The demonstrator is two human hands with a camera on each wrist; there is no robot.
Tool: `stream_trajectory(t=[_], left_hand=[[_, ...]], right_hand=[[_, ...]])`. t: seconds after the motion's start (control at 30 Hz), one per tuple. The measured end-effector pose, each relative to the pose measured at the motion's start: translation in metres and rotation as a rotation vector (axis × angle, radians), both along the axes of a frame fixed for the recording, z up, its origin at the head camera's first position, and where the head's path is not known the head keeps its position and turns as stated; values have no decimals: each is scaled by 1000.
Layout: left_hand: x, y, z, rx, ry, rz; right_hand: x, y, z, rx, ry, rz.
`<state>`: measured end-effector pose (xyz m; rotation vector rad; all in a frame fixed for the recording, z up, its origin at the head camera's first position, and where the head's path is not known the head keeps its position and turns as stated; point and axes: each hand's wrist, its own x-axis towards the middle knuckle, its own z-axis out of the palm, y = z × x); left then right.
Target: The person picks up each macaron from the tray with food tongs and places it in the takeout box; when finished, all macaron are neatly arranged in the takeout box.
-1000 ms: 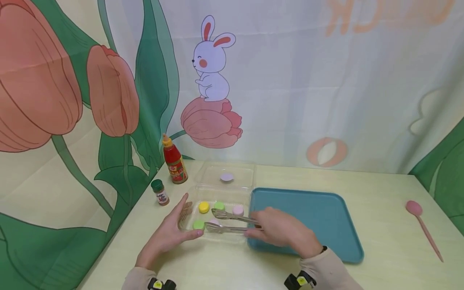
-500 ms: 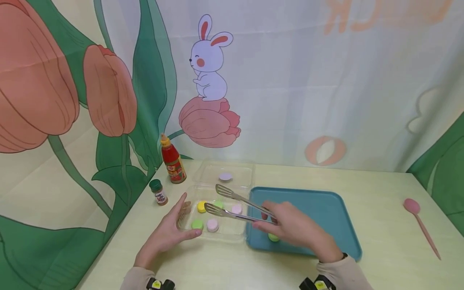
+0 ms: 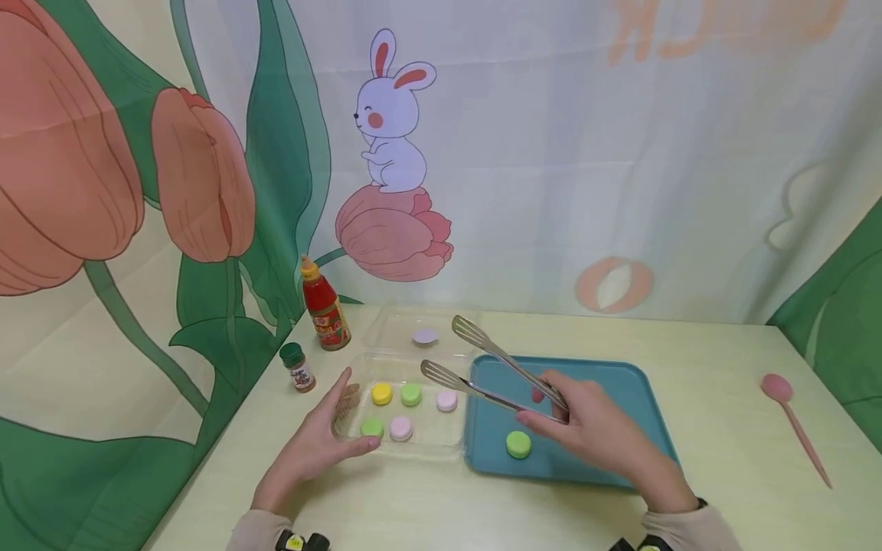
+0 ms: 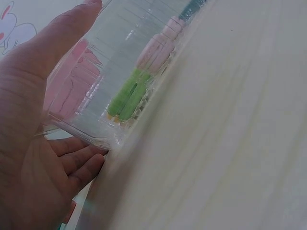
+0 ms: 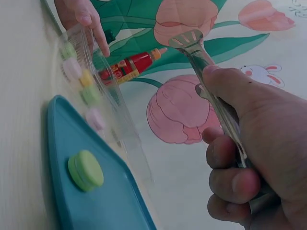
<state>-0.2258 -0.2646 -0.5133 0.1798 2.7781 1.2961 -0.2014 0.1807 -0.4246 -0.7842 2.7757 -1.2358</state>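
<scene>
In the head view my right hand (image 3: 586, 421) grips metal tongs (image 3: 506, 383) above the blue tray, with their two slotted ends spread apart and nothing between them. Below them a green macaron (image 3: 518, 445) lies on the tray (image 3: 620, 375). My left hand (image 3: 313, 444) holds the left front corner of a clear plastic container (image 3: 441, 448), thumb along the front and fingers at the left side. Inside the container sit a yellow macaron (image 3: 381, 394), two green macarons (image 3: 410, 395) and two pink macarons (image 3: 402, 428). The left wrist view shows the fingers (image 4: 84, 160) bent at the container's corner.
Behind the container its clear lid (image 3: 393, 325) stands folded back, with a pale purple oval on it. A red sauce bottle (image 3: 327, 310) and a green-capped spice jar (image 3: 298, 369) stand at the left. A pink spoon (image 3: 792, 421) lies at the far right. A printed curtain hangs behind.
My right hand has moved the tongs right, up out of the container and over the tray, and their ends have spread. The green macaron on the tray has come fully into view.
</scene>
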Motion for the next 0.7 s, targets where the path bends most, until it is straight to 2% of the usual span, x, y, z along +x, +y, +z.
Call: stream_trajectory(t=[0.17, 0.47, 0.7], left_hand=[[2, -1, 1, 8, -10, 3], [2, -1, 3, -2, -17, 11], [1, 1, 1, 3, -14, 3]], right_hand=[[5, 18, -5, 0, -10, -32], [17, 47, -23, 7, 25, -87], [25, 65, -36, 9, -75, -125]])
